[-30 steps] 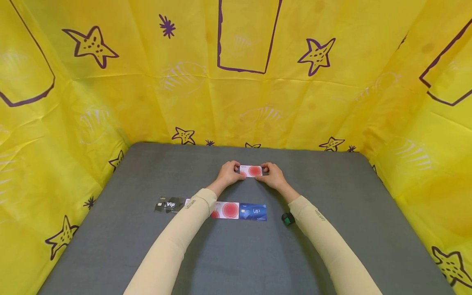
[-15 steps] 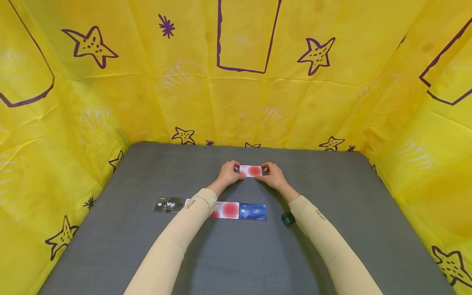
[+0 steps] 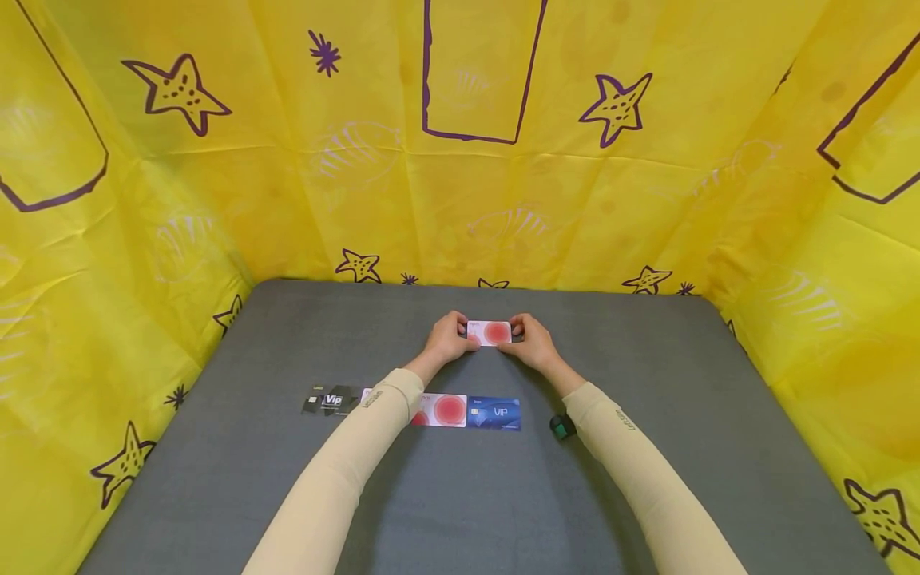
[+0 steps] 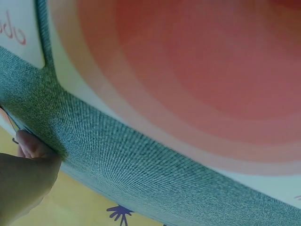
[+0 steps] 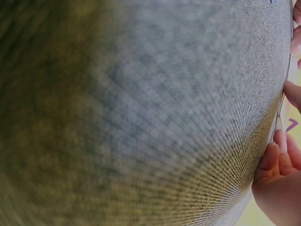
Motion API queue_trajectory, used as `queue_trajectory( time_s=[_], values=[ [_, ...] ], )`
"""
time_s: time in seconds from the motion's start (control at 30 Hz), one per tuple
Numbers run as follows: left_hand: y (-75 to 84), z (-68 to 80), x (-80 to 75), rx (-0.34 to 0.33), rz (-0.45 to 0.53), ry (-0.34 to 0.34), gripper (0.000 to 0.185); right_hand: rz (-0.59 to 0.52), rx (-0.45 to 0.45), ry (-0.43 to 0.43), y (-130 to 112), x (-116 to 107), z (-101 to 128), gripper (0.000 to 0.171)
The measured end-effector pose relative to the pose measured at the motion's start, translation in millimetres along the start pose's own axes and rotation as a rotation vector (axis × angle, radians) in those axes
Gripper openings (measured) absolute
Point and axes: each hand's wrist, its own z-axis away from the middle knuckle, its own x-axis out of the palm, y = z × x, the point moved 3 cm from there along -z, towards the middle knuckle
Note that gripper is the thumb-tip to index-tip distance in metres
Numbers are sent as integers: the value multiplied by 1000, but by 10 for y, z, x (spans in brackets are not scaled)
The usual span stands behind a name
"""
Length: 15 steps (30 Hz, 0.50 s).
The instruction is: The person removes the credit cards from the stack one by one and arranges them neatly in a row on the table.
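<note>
Left hand (image 3: 446, 338) and right hand (image 3: 533, 339) pinch a pink-and-white card (image 3: 489, 333), centre frame.
Light, even pressure at both ends should avoid bowing or skewing it.

A white rectangular card (image 3: 489, 333), printed with a large red disc toward its right end and small lettering at upper left, was held by its short ends between the left hand (image 3: 446, 338) and right hand (image 3: 534, 341), long edges running sideways.
</note>
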Motion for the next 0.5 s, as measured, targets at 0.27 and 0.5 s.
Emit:
queue_trajectory(
  time_s=[0.27, 0.5],
  values=[
    [9, 35, 11, -24, 26, 3, 43, -25, 9, -7, 0, 1, 9, 54],
    [13, 36, 17, -36, 25, 5, 43, -25, -18, 2, -4, 14, 12, 55]
  ],
)
